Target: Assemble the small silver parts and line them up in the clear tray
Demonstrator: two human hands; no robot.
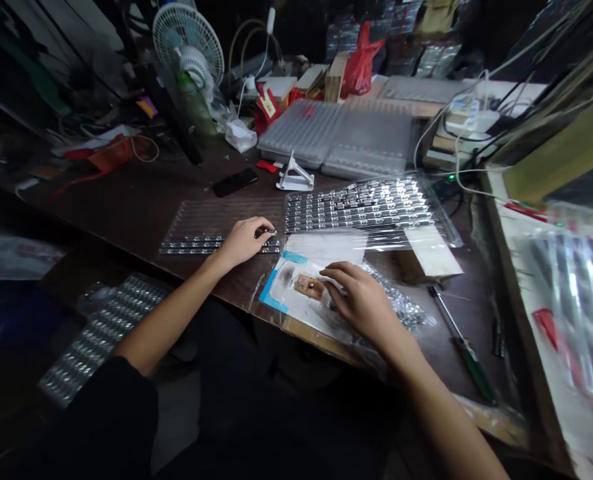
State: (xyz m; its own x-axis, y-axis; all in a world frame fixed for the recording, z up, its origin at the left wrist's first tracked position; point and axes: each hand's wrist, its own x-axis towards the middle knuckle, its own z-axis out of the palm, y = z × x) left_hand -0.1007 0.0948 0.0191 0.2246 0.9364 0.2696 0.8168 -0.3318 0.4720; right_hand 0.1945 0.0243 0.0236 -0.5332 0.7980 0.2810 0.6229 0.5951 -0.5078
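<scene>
My left hand [246, 239] pinches a small shiny metal part [271, 233] over the right end of a clear ribbed tray [216, 217], whose front rows hold metal parts. My right hand [353, 293] hovers with its fingers bent and apart beside a small brown block [309, 287], which sits on a white sheet edged with blue tape [271, 301]. Nothing shows between its fingers. Behind it lies a second clear tray [356, 207], filled with rows of metal parts. A heap of small shiny parts [406, 307] is partly hidden by my right hand.
A green-handled screwdriver [469, 363] lies at the right, near a wooden block [429, 257]. Farther back are a black phone [235, 181], a white stand [295, 177], stacked clear trays [336, 133] and a fan [189, 50]. Cables hang at the right.
</scene>
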